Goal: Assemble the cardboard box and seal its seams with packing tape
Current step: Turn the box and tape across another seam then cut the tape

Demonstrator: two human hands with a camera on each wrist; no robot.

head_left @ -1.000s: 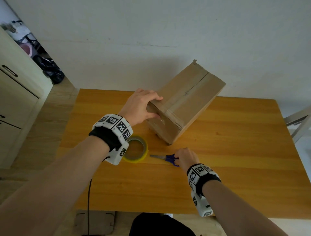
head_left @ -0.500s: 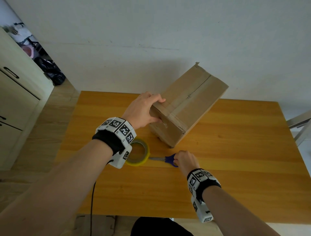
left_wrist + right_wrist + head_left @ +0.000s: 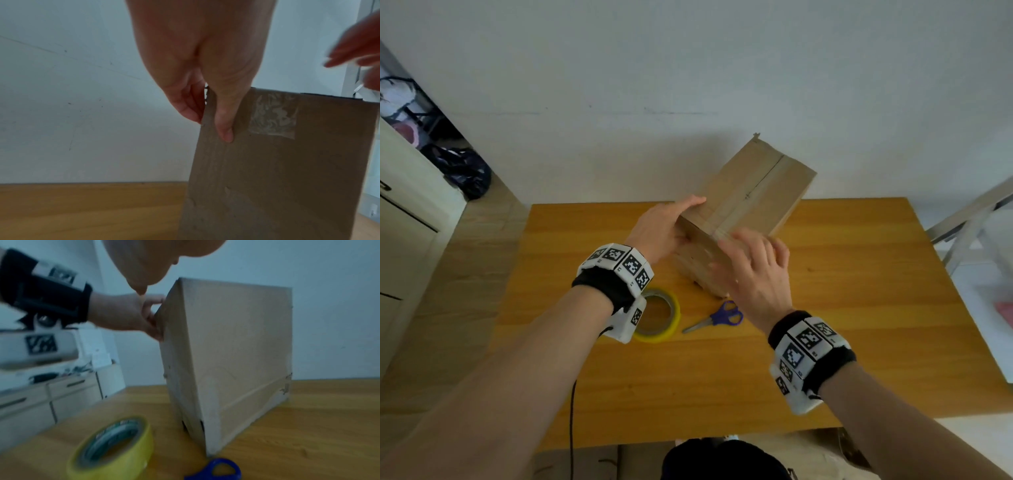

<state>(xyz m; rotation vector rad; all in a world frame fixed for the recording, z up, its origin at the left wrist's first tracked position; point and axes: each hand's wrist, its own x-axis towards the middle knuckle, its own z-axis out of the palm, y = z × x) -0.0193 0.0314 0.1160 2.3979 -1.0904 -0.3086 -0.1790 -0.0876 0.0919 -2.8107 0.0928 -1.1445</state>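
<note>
Brown cardboard box (image 3: 743,205), closed, stands on the orange-brown wooden table (image 3: 859,308) in the upper centre of the head view, turned corner-on to the camera. A strip of clear packing tape (image 3: 736,209) runs along its top seam; its end, wrinkled, is folded down onto the near face in the left wrist view.

Left hand (image 3: 661,229) grips the box's upper left corner: thumb (image 3: 224,123) pressed flat on the near face, fingers wrapped round the edge.

Right hand (image 3: 753,270) centre frame, blurred, fingers spread and fairly straight over the box's near top corner; contact cannot be told.

Yellow roll of packing tape (image 3: 659,318) lies flat on the table, lower left of the box. Blue-handled scissors (image 3: 717,318) just right of the roll, near the box's bottom corner.
</note>
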